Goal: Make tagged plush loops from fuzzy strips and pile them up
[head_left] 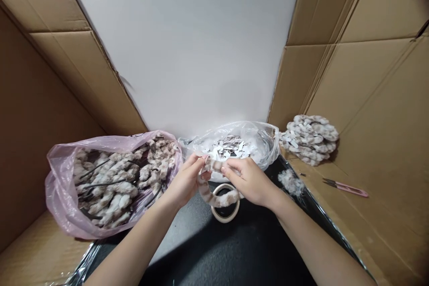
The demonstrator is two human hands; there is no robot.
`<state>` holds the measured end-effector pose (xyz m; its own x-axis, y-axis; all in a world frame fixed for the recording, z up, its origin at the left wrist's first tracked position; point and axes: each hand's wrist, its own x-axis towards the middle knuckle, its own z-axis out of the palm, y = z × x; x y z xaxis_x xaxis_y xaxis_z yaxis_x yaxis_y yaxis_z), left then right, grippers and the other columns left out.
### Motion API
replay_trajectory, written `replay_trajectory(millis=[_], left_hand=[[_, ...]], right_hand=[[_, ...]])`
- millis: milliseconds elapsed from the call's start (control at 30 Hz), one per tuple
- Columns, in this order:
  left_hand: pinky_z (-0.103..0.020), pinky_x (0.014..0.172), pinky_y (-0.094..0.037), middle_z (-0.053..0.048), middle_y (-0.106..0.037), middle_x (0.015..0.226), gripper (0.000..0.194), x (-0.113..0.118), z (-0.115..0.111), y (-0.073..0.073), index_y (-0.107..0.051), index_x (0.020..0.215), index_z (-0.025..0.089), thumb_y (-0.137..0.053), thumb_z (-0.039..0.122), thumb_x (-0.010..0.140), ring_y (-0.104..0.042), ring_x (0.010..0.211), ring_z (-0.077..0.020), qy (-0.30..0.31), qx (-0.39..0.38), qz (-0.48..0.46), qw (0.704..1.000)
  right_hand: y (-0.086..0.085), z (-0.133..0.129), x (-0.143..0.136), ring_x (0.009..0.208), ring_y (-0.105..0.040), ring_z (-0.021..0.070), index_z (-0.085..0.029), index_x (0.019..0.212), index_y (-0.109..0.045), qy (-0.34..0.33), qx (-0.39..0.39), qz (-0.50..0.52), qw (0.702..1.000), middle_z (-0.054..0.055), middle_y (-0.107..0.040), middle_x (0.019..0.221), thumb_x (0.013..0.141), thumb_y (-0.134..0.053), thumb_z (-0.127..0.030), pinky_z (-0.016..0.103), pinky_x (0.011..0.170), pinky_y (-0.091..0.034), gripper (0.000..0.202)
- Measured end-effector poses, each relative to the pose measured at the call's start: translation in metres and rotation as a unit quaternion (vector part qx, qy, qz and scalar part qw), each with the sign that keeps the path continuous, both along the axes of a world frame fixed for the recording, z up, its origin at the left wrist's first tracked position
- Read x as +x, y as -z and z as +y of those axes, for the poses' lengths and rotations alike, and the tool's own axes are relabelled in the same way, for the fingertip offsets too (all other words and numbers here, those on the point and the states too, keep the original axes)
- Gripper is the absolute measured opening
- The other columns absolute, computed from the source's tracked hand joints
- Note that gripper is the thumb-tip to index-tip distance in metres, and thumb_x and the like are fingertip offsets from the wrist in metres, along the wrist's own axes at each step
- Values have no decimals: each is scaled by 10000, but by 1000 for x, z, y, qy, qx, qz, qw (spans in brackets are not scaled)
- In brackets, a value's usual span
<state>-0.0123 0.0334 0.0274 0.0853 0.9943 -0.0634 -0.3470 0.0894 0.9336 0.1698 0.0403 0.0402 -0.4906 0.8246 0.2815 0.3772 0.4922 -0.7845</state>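
Observation:
Both hands hold one furry strip [209,196] with white and brown bands, bent into a loop above the black table. My left hand [189,174] is closed on its upper end, with a small bit of white at the fingertips. On the other side, my right hand [246,178] pinches the strip between thumb and fingers. The strip's lower curve hangs in front of a roll of cream tape [225,220] lying on the table and covers part of it. What the fingers do at the strip's end is partly hidden.
At left, a pink plastic bag [62,201] holds many furry strips with black cords. Behind my hands lies a clear bag [264,129] of white tags. A furry bundle [311,138], loose fluff [291,182] and pink thread snips [350,189] are at right. Cardboard walls [378,76] surround the table [201,250].

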Motion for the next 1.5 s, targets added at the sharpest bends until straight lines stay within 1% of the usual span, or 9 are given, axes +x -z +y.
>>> replay_trajectory(millis=[267, 500, 633, 800, 967, 1100, 1233, 1367, 1500], left_hand=[[-189, 616, -376, 11, -520, 793, 200, 1, -8, -4, -579, 894, 187, -612, 384, 884, -449, 699, -99, 71, 116, 105, 985], [-213, 626, -393, 3, -579, 789, 278, -2, -9, -3, -612, 1063, 224, -652, 398, 850, -503, 715, -130, 60, 146, 204, 966], [-261, 718, -432, -32, -625, 842, 227, -4, -9, -8, -672, 1022, 219, -622, 378, 867, -551, 799, -177, 57, 178, 260, 947], [-309, 899, -396, -61, -585, 1002, 107, -11, -5, -14, -703, 903, 218, -642, 291, 852, -532, 984, -214, 43, 276, 306, 910], [-289, 818, -409, -50, -578, 895, 79, -21, -3, -18, -714, 880, 216, -676, 248, 819, -531, 875, -197, 68, 318, 333, 885], [-255, 667, -404, -25, -621, 754, 68, -25, -5, -23, -687, 798, 199, -662, 255, 827, -528, 706, -166, 129, 300, 390, 861], [-225, 572, -365, -5, -632, 651, 133, -22, -7, -24, -681, 725, 185, -669, 278, 819, -519, 604, -141, 100, 278, 427, 855], [-219, 552, -348, -3, -626, 629, 152, -20, -7, -24, -669, 696, 182, -678, 276, 815, -513, 584, -139, 67, 280, 429, 856], [-218, 574, -357, -2, -595, 642, 194, -24, -3, -22, -629, 679, 182, -661, 293, 836, -493, 604, -137, 58, 279, 403, 870]], right_hand=[[-2, 0, 1, 553, -344, 97, -192, 604, -376, 0, -21, 18, 1000, -52, -362, 574, 913, -458, -283, 247, 532, -257, 333], [-3, -2, 0, 571, -385, 104, -185, 636, -428, 9, -15, 14, 1000, -43, -415, 589, 922, -453, -278, 243, 545, -277, 301], [-2, -3, 0, 588, -429, 110, -183, 711, -505, 3, -13, 5, 1000, -29, -491, 631, 946, -446, -307, 243, 560, -299, 272], [-1, -3, -2, 611, -438, 114, -180, 718, -532, -47, -11, 43, 998, -25, -492, 649, 964, -445, -348, 245, 581, -323, 311], [-2, 0, 1, 673, -485, 125, -170, 758, -582, -114, -37, 50, 992, -5, -549, 715, 960, -461, -374, 247, 622, -364, 311], [-3, 0, 4, 714, -522, 134, -191, 868, -591, -96, -63, 28, 993, -10, -587, 770, 885, -574, -320, 251, 660, -392, 131], [2, -1, -2, 703, -525, 135, -221, 965, -573, -68, -68, 37, 995, -27, -588, 781, 723, -747, -315, 246, 649, -402, 312], [10, 2, -10, 728, -536, 139, -191, 825, -622, -42, -38, 56, 997, -9, -603, 772, 760, -691, -265, 250, 667, -407, 120], [12, 5, -10, 767, -562, 152, -187, 898, -673, -57, -50, 67, 995, 8, -642, 819, 768, -700, -278, 266, 706, -426, 162]])
